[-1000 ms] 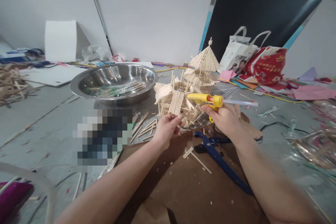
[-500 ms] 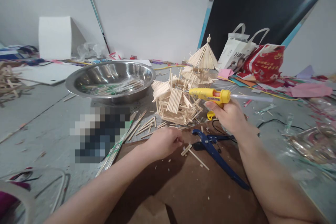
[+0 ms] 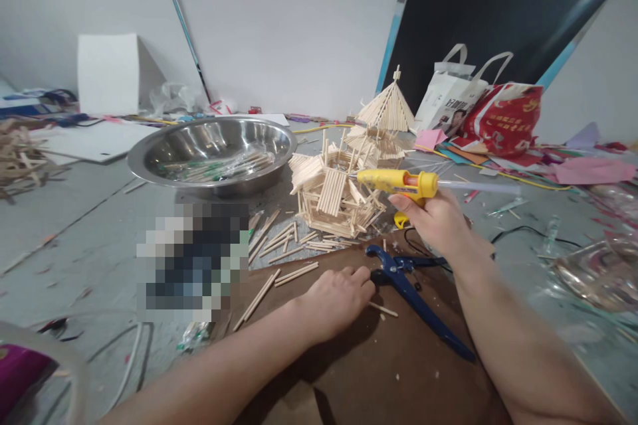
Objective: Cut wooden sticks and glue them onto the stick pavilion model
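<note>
Glue gun (image 3: 396, 180) sits snug in the right hand (image 3: 438, 222), fingers wrapped round it, tip right by the little stick house (image 3: 332, 192). In front of the house, the left hand (image 3: 343, 292) is half curled beside the blue cutter (image 3: 423, 307); I can't tell what it holds. Best hold the gun steady, with its tip, maybe hot, away from skin.

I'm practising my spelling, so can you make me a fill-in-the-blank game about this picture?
1. The right hand holds a glue gun whose body is mostly ____.
2. Near the left hand lies a tool whose long handle is ____.
3. The round basin is made of shiny ____.
4. In the picture, the red bag is to the ____ of the white bag.

Missing words: yellow; blue; metal; right.
</note>
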### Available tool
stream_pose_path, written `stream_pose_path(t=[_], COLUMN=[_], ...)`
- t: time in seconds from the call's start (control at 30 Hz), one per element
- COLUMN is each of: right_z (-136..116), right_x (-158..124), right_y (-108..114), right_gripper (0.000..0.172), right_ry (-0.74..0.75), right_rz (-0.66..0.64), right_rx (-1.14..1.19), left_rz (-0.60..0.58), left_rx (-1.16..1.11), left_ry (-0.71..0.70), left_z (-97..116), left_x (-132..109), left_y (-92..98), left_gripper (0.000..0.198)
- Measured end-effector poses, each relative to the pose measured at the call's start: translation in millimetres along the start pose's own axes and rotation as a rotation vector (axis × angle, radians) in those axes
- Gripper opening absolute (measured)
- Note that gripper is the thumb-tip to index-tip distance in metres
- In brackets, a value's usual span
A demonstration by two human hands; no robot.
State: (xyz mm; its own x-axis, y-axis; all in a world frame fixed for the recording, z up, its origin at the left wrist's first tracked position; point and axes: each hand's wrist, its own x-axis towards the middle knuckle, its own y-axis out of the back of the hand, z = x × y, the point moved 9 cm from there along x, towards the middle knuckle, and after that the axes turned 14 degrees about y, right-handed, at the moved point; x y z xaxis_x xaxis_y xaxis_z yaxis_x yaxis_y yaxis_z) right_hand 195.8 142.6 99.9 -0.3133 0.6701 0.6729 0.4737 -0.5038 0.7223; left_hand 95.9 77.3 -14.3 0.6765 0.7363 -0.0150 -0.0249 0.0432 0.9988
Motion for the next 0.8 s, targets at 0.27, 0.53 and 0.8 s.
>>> stream_pose_path(t=[0.27,0.53,0.8], right_z=[9,7,1], right_x=[-1,0,0], right_y=[4,-10,-16], right_gripper=[0.038,0.035,0.039], right_ry=[-0.076,-0.027,-0.011], right_rz=[0.007,-0.054,-0.104], right_rx=[-0.036,0.021,-0.110], left_rz=[0.145,0.257,0.169], left_rx=[-0.455,-1.246,-1.516], left_ry=[0.215,0.475,0.621], left_z=[-47,-85,-89], left_x=[-2,0,4], left_y=[35.3,26.3,3.1], left_gripper=[0.021,0.025,0.028])
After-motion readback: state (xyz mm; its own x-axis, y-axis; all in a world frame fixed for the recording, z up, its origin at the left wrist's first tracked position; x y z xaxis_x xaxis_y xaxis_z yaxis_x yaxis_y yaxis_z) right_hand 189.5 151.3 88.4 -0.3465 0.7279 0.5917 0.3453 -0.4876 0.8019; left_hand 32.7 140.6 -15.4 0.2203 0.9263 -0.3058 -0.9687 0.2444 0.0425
